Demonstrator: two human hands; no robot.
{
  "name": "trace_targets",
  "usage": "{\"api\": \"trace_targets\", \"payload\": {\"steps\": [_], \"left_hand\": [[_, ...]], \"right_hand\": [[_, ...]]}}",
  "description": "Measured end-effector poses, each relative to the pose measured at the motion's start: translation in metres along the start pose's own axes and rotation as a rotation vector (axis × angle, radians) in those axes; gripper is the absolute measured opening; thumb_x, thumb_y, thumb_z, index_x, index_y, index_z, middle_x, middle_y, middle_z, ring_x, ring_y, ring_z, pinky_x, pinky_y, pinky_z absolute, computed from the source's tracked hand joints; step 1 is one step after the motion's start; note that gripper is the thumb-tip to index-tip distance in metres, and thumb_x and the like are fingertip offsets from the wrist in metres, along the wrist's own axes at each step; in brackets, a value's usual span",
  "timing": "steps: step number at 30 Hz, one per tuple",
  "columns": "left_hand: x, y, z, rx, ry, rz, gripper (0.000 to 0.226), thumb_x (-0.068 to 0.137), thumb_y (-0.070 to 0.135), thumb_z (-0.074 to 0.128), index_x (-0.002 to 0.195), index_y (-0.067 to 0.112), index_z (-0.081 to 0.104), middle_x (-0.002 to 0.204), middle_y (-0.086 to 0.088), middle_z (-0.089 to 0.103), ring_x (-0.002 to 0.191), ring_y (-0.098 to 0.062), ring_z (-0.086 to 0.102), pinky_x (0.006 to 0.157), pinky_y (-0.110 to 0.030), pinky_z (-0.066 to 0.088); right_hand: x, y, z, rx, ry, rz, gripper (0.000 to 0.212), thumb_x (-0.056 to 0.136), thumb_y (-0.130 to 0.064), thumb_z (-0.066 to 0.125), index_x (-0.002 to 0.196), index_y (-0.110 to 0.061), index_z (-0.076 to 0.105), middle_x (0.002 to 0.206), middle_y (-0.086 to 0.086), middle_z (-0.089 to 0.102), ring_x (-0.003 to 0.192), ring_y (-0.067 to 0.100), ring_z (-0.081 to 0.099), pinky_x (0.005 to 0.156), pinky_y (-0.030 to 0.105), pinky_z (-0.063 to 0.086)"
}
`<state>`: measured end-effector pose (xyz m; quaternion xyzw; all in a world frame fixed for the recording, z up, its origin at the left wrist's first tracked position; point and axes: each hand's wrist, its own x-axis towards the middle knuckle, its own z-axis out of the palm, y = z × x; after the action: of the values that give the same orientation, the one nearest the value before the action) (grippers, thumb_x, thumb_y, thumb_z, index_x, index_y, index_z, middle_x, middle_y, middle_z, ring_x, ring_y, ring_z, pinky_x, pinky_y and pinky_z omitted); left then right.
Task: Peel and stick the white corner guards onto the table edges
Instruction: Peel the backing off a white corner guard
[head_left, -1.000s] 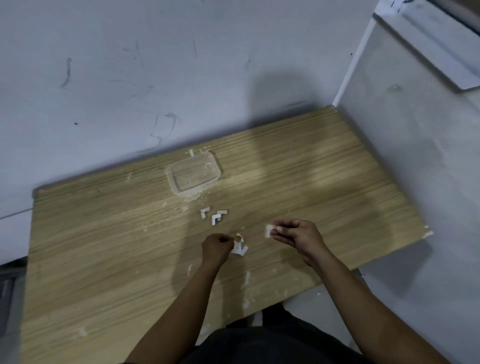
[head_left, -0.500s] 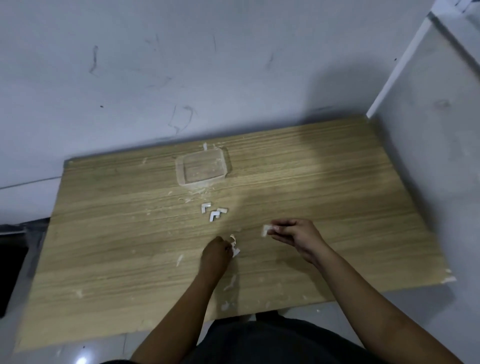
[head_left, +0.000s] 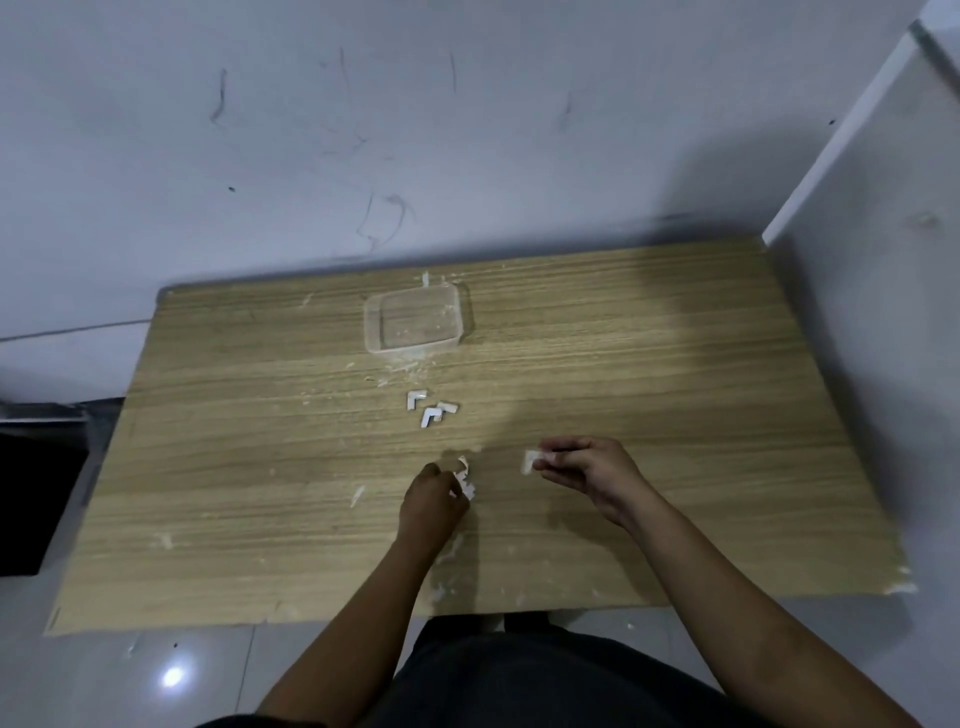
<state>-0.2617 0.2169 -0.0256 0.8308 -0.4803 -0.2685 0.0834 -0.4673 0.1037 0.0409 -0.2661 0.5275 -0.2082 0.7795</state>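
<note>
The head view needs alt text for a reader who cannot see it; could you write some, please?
A person's right hand pinches a white corner guard above a wooden table; the left hand holds white pieces. Three loose guards lie before a clear container.

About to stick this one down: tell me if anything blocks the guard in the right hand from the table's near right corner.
Nothing visible does. The right hand pinches a corner guard; bare table lies between it and that corner.
</note>
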Motion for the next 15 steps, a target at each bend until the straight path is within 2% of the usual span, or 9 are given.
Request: {"api": "trace_targets", "payload": {"steps": [4,9,15], "left_hand": [[-0.0035,0.0049,0.003,0.038,-0.029,0.024,0.026,0.091,0.028,0.062,0.092,0.006,0.075,0.1,-0.015,0.062,0.092,-0.032,0.063,0.072,-0.032,0.045],[-0.009,0.0084,0.0016,0.021,-0.027,0.04,0.019,0.076,0.027,0.07,0.083,0.01,0.075,0.093,-0.01,0.061,0.085,-0.026,0.062,0.062,-0.024,0.033],[-0.0049,0.0035,-0.0044,-0.026,0.001,0.019,0.015,0.084,0.022,0.068,0.089,0.009,0.076,0.094,-0.011,0.064,0.088,-0.027,0.063,0.066,-0.028,0.041]], "right_hand": [[-0.0032,-0.0021,-0.0044,0.006,0.005,-0.005,0.021,0.087,0.02,0.051,0.093,0.007,0.066,0.082,0.02,0.069,0.065,0.018,0.074,0.07,0.026,0.061],[-0.0043,-0.0029,-0.0086,0.027,0.005,-0.017,0.021,0.087,0.019,0.053,0.104,0.012,0.063,0.085,0.021,0.069,0.068,0.018,0.075,0.072,0.026,0.061],[-0.0058,0.0036,-0.0062,0.035,0.005,-0.015,0.021,0.087,0.02,0.053,0.102,0.009,0.063,0.088,0.022,0.068,0.07,0.019,0.075,0.073,0.027,0.061]]}}
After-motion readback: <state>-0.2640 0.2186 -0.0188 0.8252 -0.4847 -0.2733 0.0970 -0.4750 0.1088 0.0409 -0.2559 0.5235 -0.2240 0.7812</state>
